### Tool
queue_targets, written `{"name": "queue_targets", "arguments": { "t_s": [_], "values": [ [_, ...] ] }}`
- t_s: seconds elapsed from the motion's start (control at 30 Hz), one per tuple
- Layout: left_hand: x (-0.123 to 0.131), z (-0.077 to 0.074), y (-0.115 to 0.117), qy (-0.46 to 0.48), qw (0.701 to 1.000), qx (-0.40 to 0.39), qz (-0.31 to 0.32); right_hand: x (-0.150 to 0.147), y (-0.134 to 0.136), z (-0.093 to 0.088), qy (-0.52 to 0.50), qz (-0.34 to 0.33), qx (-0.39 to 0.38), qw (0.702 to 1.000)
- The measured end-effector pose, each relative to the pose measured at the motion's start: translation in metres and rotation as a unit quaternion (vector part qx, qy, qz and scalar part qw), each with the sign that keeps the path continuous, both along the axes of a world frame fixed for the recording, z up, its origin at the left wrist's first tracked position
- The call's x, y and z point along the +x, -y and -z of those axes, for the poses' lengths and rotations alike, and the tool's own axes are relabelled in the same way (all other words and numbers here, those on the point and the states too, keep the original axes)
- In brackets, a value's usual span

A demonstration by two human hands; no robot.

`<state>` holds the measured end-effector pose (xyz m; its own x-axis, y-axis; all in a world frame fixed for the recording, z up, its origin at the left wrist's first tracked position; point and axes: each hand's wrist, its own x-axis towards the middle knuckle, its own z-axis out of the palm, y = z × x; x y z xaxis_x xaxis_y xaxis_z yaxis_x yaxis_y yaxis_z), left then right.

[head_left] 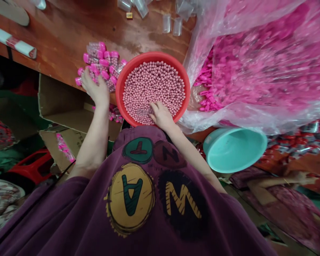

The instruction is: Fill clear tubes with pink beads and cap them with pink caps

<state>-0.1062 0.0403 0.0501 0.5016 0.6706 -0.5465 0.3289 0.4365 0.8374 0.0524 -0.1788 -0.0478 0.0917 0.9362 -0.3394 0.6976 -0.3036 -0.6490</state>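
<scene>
A red plastic basin [152,89] filled with small pink balls [154,85] stands on the wooden table in front of me. My right hand [162,115] reaches over the near rim and pinches a clear plastic tube [144,112] just above the balls. To the left of the basin lies a heap of clear containers with bright pink caps [101,62]. My left hand [96,89] presses down on that heap, its fingers spread among the containers. Whether it grips one is hidden by the hand.
Open clear tubes [170,25] lie on the reddish wooden table [138,39] at the far side. A large plastic bag of pink caps [256,60] fills the right. Below it sits a teal basin [234,149]. A cardboard box [66,103] stands at the left. A co-worker's arm [282,181] shows at the lower right.
</scene>
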Motion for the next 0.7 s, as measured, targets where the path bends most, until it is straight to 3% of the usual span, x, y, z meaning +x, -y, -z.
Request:
{"name": "queue_targets", "arguments": {
  "t_s": [0.1, 0.2, 0.3, 0.37, 0.43, 0.5, 0.57, 0.7],
  "values": [
    [0.020, 0.000, 0.044, 0.002, 0.999, 0.028, 0.041, 0.001, -0.001, 0.017, -0.088, 0.128, 0.023, 0.988],
    [0.034, 0.018, 0.079, 0.008, 0.992, 0.064, 0.111, 0.013, 0.000, 0.024, -0.232, 0.235, 0.022, 0.944],
    [0.039, 0.049, 0.094, 0.006, 0.973, 0.143, 0.183, 0.017, -0.001, 0.015, -0.393, 0.300, 0.015, 0.869],
    [0.043, 0.067, 0.100, -0.027, 0.956, 0.215, 0.200, 0.012, -0.005, 0.003, -0.482, 0.353, -0.013, 0.802],
    [0.047, 0.077, 0.104, -0.066, 0.931, 0.286, 0.216, 0.006, -0.010, -0.007, -0.543, 0.415, -0.041, 0.729],
    [0.050, 0.081, 0.103, -0.086, 0.898, 0.344, 0.259, 0.003, -0.012, -0.016, -0.574, 0.443, -0.064, 0.686],
    [0.052, 0.082, 0.095, -0.104, 0.864, 0.385, 0.308, 0.010, -0.007, -0.021, -0.558, 0.436, -0.079, 0.702],
    [0.056, 0.080, 0.064, -0.210, 0.790, 0.440, 0.371, 0.064, 0.024, -0.018, -0.368, 0.460, -0.020, 0.808]
  ]
}}
